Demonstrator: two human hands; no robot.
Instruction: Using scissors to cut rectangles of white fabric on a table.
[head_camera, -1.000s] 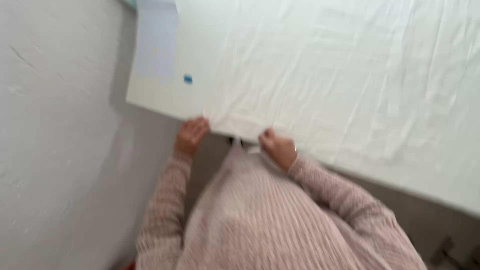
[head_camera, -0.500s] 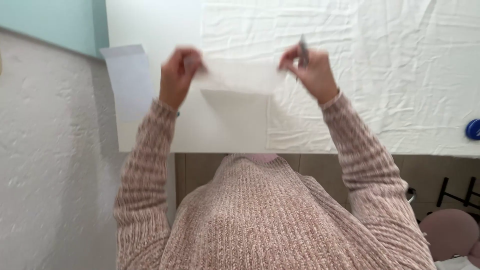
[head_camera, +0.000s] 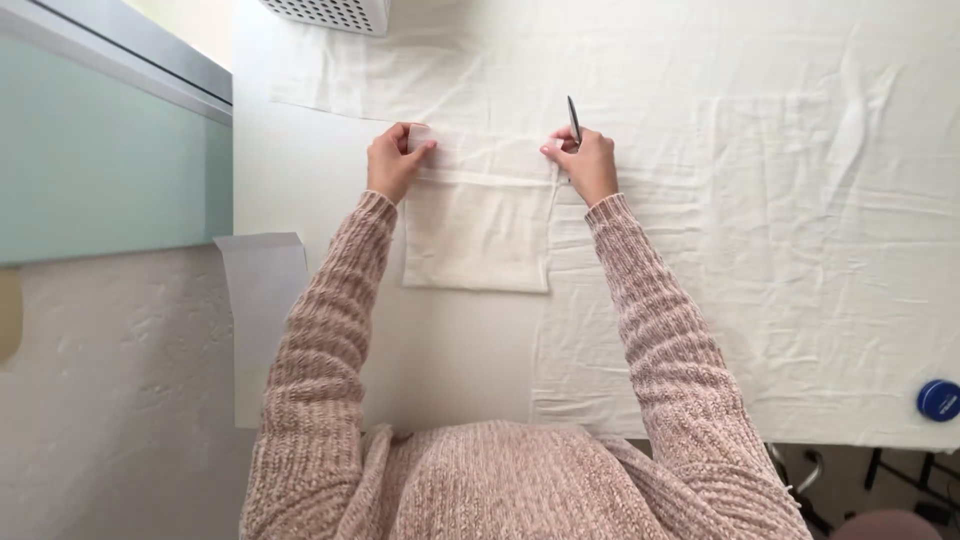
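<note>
The small cream cloth piece (head_camera: 477, 235) lies flat on the white tabletop (head_camera: 300, 170), its right edge over a large white fabric sheet (head_camera: 780, 230). The left hand (head_camera: 393, 160) pinches its top left corner with closed fingers (head_camera: 420, 150); the right hand (head_camera: 585, 162) pinches the top right corner, fingers also closed around a dark pen (head_camera: 573, 117).
</note>
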